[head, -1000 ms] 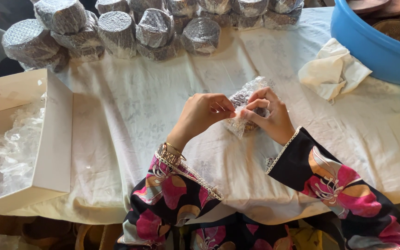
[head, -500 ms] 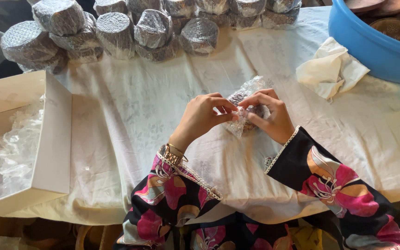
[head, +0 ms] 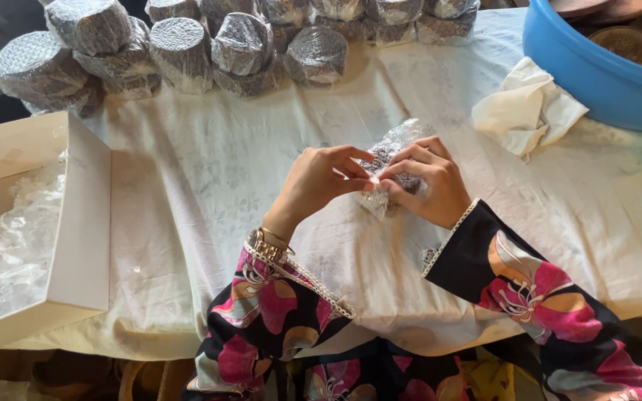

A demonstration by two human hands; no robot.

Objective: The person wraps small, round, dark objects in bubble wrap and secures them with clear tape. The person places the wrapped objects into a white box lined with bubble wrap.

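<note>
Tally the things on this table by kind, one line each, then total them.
Finished bubble-wrapped bundles in the far pile, those in view: about 14
Bundle being wrapped, held by the left hand and right hand: 1
White box of clear wrap: 1
Blue tub: 1
Crumpled white cloth: 1
Total: about 18

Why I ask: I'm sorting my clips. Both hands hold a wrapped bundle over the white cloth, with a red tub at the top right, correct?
Not quite: the tub is blue, not red, as the head view shows. The left hand and right hand do hold the wrapped bundle over the white cloth.
</note>
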